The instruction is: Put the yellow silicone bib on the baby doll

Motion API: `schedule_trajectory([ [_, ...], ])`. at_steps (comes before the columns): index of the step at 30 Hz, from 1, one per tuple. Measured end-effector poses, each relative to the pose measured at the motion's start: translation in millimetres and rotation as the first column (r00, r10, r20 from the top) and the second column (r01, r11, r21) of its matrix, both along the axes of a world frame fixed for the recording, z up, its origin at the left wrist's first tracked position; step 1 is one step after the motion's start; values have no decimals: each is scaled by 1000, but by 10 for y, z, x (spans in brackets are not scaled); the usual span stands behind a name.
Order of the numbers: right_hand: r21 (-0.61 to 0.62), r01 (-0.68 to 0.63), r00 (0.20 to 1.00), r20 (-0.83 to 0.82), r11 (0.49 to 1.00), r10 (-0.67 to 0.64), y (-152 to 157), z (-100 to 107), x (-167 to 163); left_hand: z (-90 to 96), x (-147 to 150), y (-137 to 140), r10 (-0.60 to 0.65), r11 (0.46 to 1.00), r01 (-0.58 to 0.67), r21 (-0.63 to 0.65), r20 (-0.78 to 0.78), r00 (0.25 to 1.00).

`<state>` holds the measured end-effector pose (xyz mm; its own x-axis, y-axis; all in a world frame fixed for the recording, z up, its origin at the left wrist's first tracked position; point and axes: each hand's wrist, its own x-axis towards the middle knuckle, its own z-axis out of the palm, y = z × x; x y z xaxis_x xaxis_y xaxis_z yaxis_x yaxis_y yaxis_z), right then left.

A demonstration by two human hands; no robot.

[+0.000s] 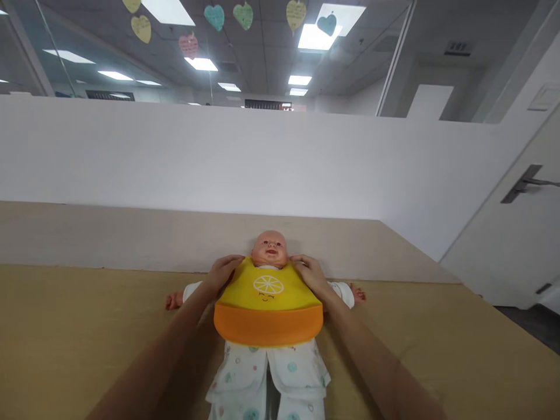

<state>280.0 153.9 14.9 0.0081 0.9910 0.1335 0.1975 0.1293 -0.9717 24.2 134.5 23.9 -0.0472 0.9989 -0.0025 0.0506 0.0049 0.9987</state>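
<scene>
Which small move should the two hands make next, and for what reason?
Perhaps the left hand and right hand should ease the top ends of the yellow bib behind the neck of the doll. The bib lies over its chest, both hands are at its upper corners, and any fastening is hidden.

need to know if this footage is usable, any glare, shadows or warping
In the head view: ceiling lights blow out to white; soft shadows darken the tabletop beside both forearms; the door leans, probably wide-angle distortion; print on the bib is clear, writing on the heart notes isn't.
</scene>
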Motion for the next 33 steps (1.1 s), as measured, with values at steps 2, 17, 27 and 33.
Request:
schedule_trajectory([
  [2,-46,9,999,-47,999,-12,-238,50,79,13,-60,-136,5,999,-4,-36,45,999],
  [17,-40,-131,864,-494,991,95,-642,303,12,302,-4,-573,-168,958,261,-116,511,843],
  [27,-70,-87,873,-487,994,42,-500,239,95,249,8,-549,-52,990,103,-97,422,905],
  [33,-82,-94,911,-409,992,53,-489,165,153,250,57,-575,-29,988,73,-134,307,951],
])
